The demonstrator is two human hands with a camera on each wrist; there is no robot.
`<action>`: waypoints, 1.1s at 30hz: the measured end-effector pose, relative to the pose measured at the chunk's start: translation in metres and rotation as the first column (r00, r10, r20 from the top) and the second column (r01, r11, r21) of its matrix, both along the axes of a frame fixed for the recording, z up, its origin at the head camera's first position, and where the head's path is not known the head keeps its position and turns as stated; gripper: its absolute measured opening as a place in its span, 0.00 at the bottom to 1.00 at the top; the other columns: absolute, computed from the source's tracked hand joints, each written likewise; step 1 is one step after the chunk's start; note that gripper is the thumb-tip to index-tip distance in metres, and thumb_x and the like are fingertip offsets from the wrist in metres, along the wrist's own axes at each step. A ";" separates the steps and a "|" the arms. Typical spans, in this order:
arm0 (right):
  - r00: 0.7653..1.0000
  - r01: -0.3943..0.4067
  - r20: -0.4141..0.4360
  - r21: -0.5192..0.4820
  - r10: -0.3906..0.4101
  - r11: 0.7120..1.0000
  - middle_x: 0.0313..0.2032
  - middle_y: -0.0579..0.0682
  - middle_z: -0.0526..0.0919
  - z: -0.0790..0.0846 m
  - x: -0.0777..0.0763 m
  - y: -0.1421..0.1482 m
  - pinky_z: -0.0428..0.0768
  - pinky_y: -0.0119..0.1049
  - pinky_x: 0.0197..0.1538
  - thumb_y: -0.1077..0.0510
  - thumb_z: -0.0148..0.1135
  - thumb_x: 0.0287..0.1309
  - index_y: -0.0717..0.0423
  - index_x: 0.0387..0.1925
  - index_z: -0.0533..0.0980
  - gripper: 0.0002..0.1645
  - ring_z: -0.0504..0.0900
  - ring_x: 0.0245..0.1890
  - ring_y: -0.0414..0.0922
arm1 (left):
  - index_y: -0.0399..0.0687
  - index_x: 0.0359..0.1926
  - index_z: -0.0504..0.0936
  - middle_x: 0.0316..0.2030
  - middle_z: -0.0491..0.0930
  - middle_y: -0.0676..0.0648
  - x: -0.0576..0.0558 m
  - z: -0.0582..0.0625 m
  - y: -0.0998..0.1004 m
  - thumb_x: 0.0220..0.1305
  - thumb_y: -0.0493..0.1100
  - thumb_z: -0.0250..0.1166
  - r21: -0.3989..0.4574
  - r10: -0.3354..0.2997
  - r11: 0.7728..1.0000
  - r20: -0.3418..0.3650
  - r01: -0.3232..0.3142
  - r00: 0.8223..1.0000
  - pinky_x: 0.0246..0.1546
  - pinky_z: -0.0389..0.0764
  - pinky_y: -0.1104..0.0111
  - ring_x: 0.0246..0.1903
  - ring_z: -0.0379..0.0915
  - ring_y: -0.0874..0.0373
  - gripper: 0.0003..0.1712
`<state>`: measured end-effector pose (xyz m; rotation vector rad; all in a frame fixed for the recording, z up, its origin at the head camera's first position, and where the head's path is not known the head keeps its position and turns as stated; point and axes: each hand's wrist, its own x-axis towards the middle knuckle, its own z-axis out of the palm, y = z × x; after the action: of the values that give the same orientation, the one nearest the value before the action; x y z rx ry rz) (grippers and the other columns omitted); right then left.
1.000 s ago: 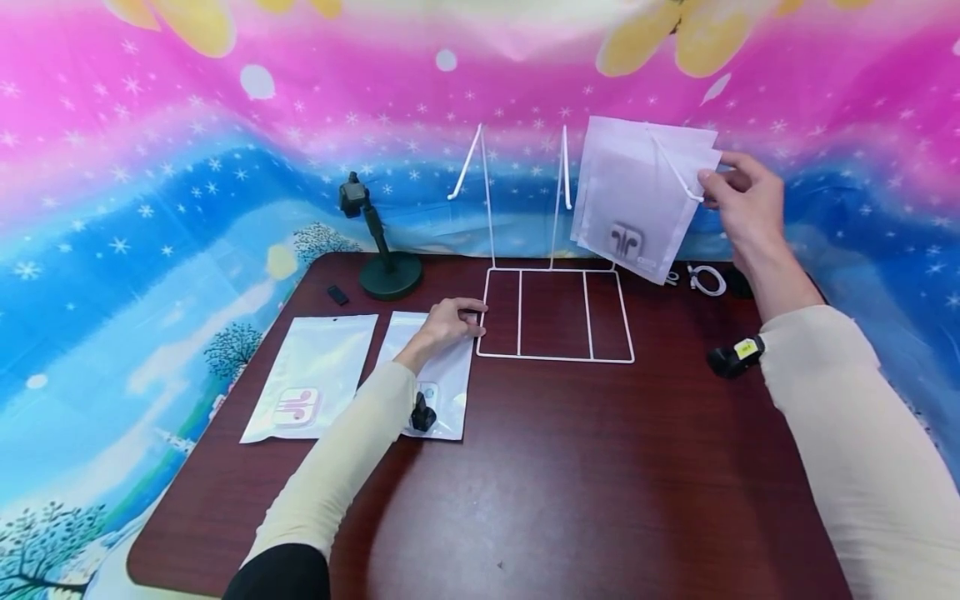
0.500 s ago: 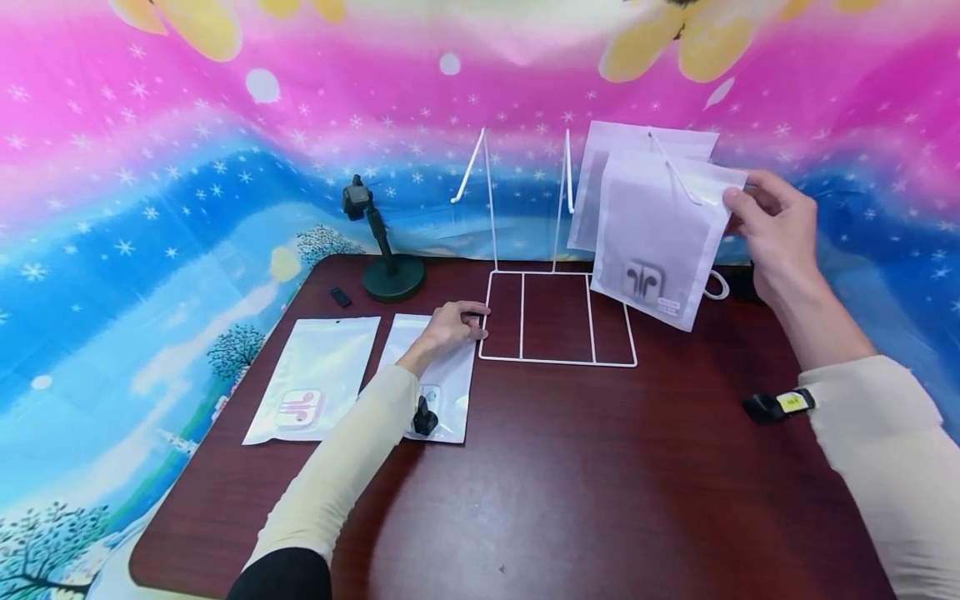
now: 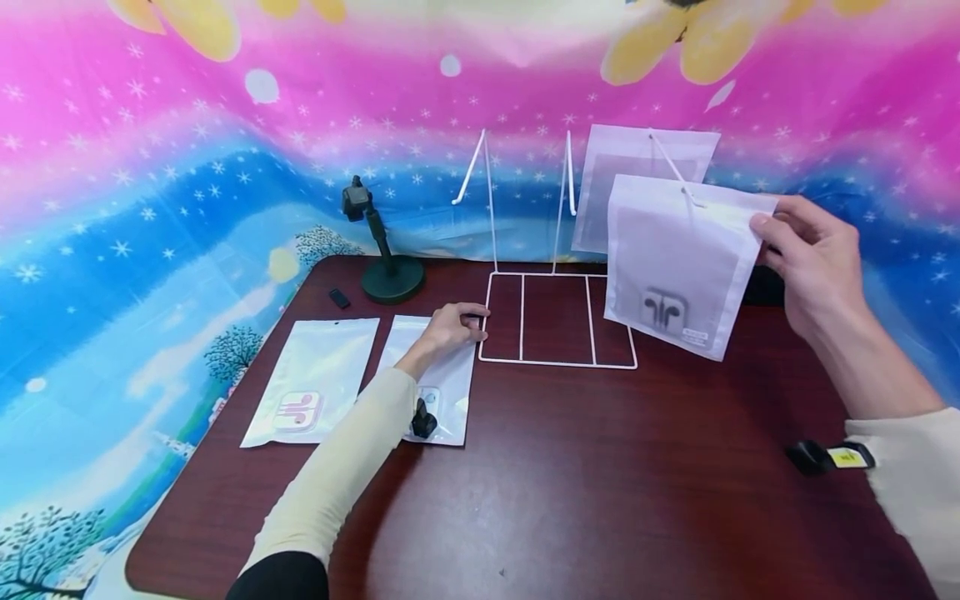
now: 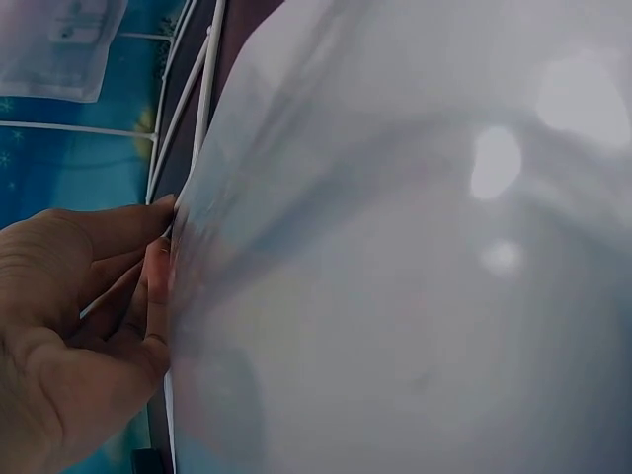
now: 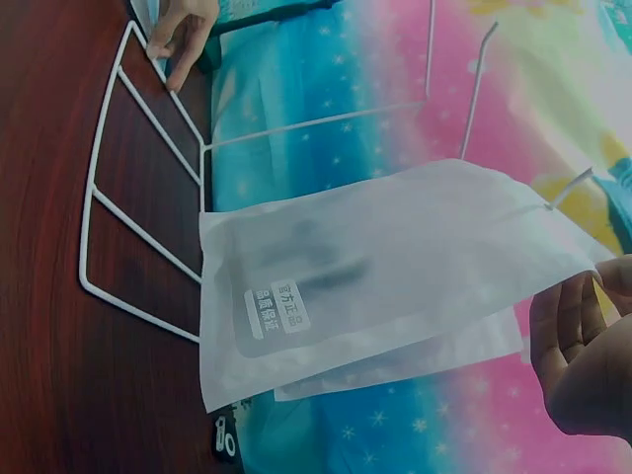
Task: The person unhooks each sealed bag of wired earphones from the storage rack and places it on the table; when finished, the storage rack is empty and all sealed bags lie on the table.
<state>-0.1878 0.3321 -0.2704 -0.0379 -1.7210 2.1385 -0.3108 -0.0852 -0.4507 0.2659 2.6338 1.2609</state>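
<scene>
My right hand [image 3: 817, 258] pinches the upper right corner of a white zip pouch [image 3: 667, 250], which has dark earphones showing through its lower part. The pouch hangs near the tip of the right prong [image 3: 672, 167] of a white wire display rack [image 3: 558, 363]. Behind it, another white pouch [image 3: 600, 158] hangs farther back on that prong. My left hand [image 3: 448, 327] holds the left rail of the rack's base between thumb and fingers, beside a flat white pouch [image 3: 450, 417]. In the right wrist view, the pouch [image 5: 395, 257] shows a printed label.
Another white pouch [image 3: 322, 358] with pink earphones lies flat at the left. A dark green stand [image 3: 393, 279] and a small black object [image 3: 339, 297] are behind it. The rack's left prong [image 3: 468, 171] and middle prong [image 3: 571, 175] carry nothing. A patterned cloth [image 3: 225, 208] hangs behind the table.
My right hand has drawn the front pouch forward along the prong, right and down, away from the pouch behind it. My left hand has stayed at the rack's base.
</scene>
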 end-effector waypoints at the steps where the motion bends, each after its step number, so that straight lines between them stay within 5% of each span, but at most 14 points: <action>1: 1.000 -0.004 -0.008 -0.014 0.004 1.000 0.35 0.46 0.87 0.000 0.002 0.000 0.81 0.27 0.31 0.66 0.71 0.63 0.59 0.49 0.87 0.13 0.82 0.30 0.41 | 0.50 0.62 0.84 0.34 0.79 0.48 0.000 0.000 0.000 0.64 0.36 0.74 0.000 -0.001 1.000 0.000 0.001 1.000 0.43 0.74 0.66 0.38 0.73 0.53 0.25; 21: 0.980 -0.090 -0.189 -0.155 0.060 0.984 0.40 0.56 0.88 0.001 0.031 0.001 0.84 0.30 0.29 0.76 0.66 0.62 0.74 0.50 0.82 0.14 0.86 0.33 0.45 | 0.50 0.62 0.84 0.34 0.79 0.48 0.001 0.000 -0.004 0.65 0.36 0.73 -0.003 -0.007 1.000 -0.003 0.007 1.000 0.44 0.74 0.66 0.37 0.73 0.54 0.24; 28: 0.971 -0.084 -0.231 -0.119 0.054 0.989 0.36 0.56 0.86 -0.009 0.047 0.013 0.80 0.28 0.25 0.77 0.63 0.63 0.77 0.44 0.81 0.08 0.83 0.29 0.44 | 0.50 0.62 0.85 0.33 0.80 0.50 0.000 -0.001 -0.003 0.65 0.37 0.74 0.003 -0.018 1.000 -0.015 0.018 1.000 0.46 0.74 0.67 0.38 0.73 0.55 0.24; 33: 0.988 -0.075 -0.137 0.010 0.076 0.997 0.31 0.52 0.82 -0.028 0.059 0.028 0.79 0.27 0.25 0.73 0.62 0.67 0.70 0.45 0.83 0.07 0.82 0.29 0.41 | 0.50 0.61 0.85 0.31 0.80 0.51 -0.002 -0.003 -0.002 0.63 0.37 0.75 -0.001 -0.024 1.000 -0.032 0.024 0.999 0.43 0.72 0.68 0.35 0.72 0.57 0.24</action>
<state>-0.1290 0.3602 -0.2982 0.1751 -1.6721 2.1368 -0.3127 -0.0873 -0.4532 0.3197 2.6492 1.2583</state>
